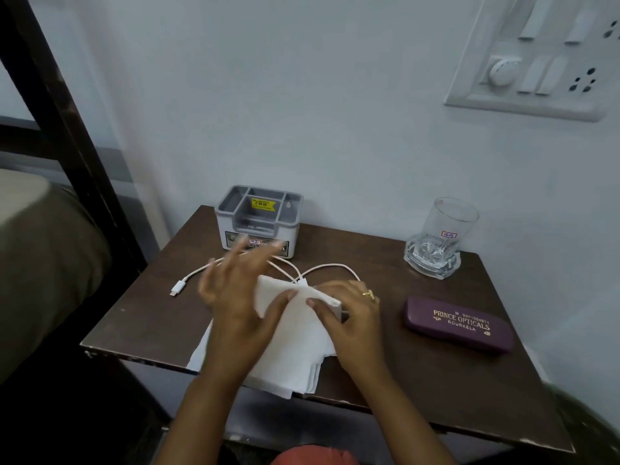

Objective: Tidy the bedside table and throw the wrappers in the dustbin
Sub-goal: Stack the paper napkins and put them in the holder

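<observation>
White paper napkins (295,344) overhang the near edge of the bedside table (134,317). Your left hand (235,297) lies spread on them; your right hand (352,317) pinches their far right corner. A careless tug could snag the cable (330,265) behind, or spill sheets off.

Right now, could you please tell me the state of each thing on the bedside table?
tissue paper: folded, overhanging the table edge, pinched by right hand
left hand: open, fingers spread
cable: loose, one plug end free
organizer: upright, open-topped
glass: upright, in glass dish
spectacle case: closed
</observation>
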